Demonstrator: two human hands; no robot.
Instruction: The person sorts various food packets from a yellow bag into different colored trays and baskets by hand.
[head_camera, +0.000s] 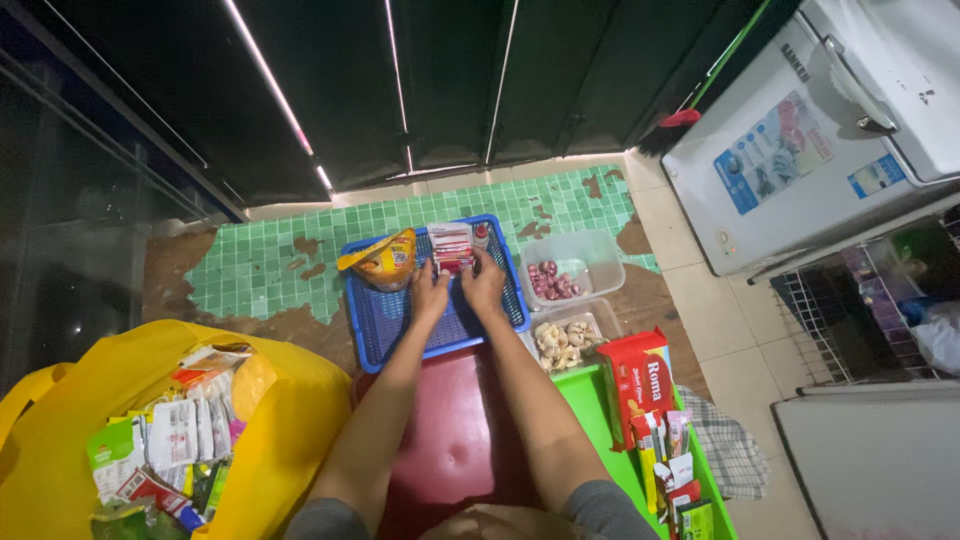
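Both of my hands reach into a blue plastic basket (385, 322) on the floor in front of me. My left hand (430, 293) and my right hand (484, 283) together grip a strip of small red and white sachets (451, 248) standing at the basket's far side. An orange and yellow snack bag (383, 259) lies in the basket's far left corner. A small red-capped bottle (483, 234) stands just behind the sachets.
A yellow bag (272, 420) full of packets sits at my left. Clear tubs hold red shallots (553, 279) and garlic (563, 343). A green tray (600, 420) at right carries a red biscuit pack (637, 380) and sachets. A white chest freezer (800, 150) and wire rack (850, 315) stand right.
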